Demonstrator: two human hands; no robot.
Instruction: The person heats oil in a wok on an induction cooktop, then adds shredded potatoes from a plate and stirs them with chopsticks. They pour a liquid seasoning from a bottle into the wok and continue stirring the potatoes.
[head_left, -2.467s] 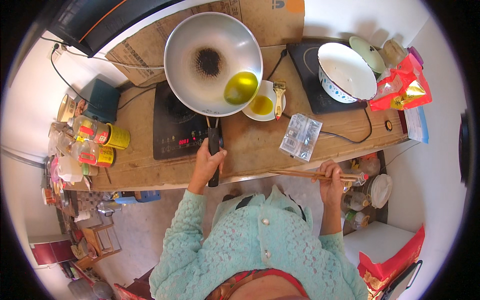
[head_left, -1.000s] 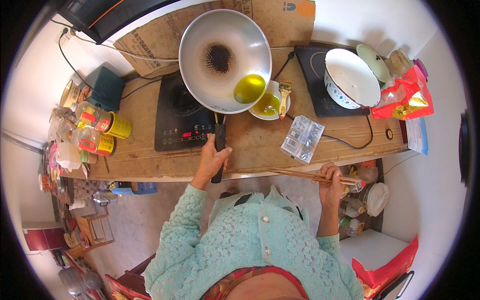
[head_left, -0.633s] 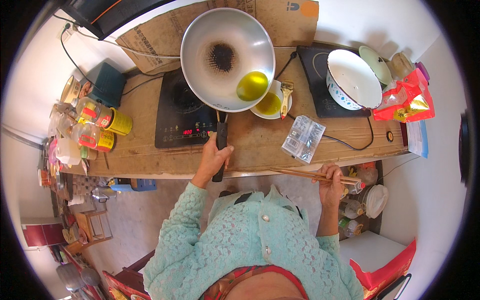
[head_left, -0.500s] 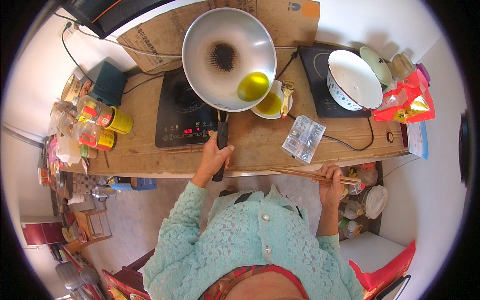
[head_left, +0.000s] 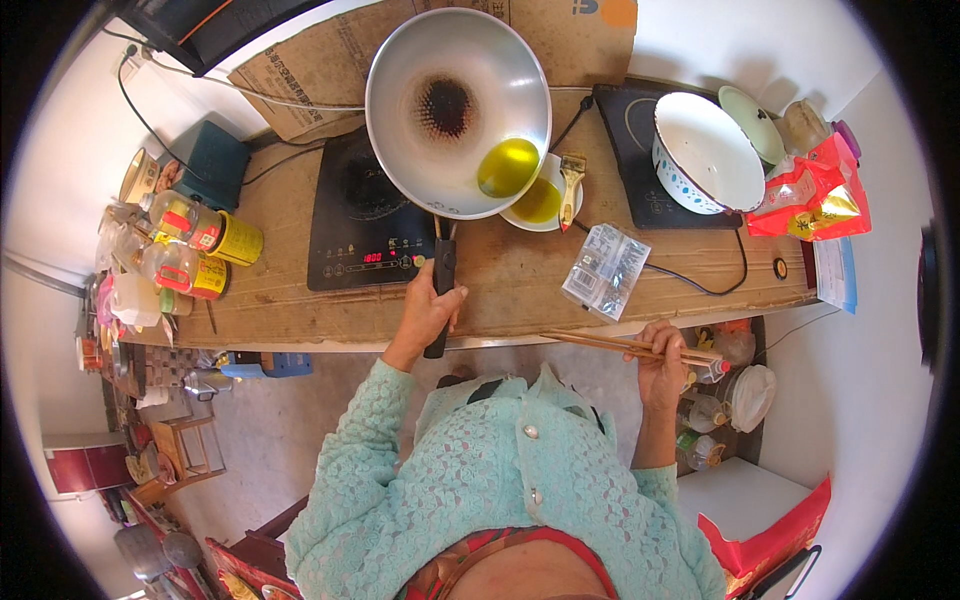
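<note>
My left hand is closed round the black handle of a silver wok. The wok is tilted toward the right, its base scorched dark, and a pool of yellow-green oil gathers at its lower right side. Partly under the wok's rim is a white bowl with more oil in it and a brush lying across its edge. Left of the wok shows a black induction cooker with its display lit red. My right hand grips a pair of chopsticks at the counter's front edge.
A clear plastic packet lies right of the bowl. On a second black cooker stands a white enamel pot, beside a red bag. Several bottles and jars crowd the left end, near a dark green box. A cable crosses the right side.
Hardly anything differs. The whole view shifts slightly; both hands keep their holds, and the oil stays pooled at the wok's lower right.
</note>
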